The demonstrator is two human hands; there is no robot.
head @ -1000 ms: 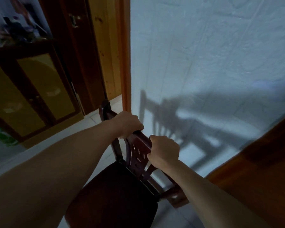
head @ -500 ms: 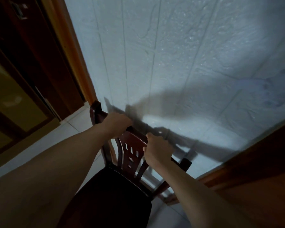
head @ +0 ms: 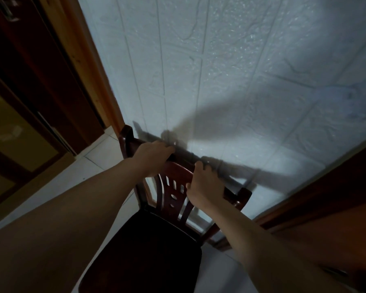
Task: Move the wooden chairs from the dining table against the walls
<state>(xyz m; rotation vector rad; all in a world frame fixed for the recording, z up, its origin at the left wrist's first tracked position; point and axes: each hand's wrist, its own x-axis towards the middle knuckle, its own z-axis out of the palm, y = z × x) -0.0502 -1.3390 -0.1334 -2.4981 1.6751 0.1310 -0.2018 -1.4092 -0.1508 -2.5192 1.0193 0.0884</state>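
Wooden chair (head: 156,233) sits on the pale tiled floor (head: 97,166), backrest right up at the white textured wall (head: 220,70). Left hand (head: 151,152) wraps the top rail, fingers (head: 167,148) curled tight over it. Right hand (head: 202,188) grips the rail further along, fingers closed round the wood. Wooden door frame (head: 89,60) just left.

From my feed, a dark wooden door (head: 51,85) fills the upper left, a metal handle (head: 5,9) showing at its top corner, with a lighter orange-brown door frame (head: 89,66) just beside it. Further left I see a cabinet (head: 11,132) with yellowish panels (two pale reflections on one of them). Pale floor tiles (head: 89,172) run beneath. Dark wooden trim (head: 325,187) slants along the lower right.
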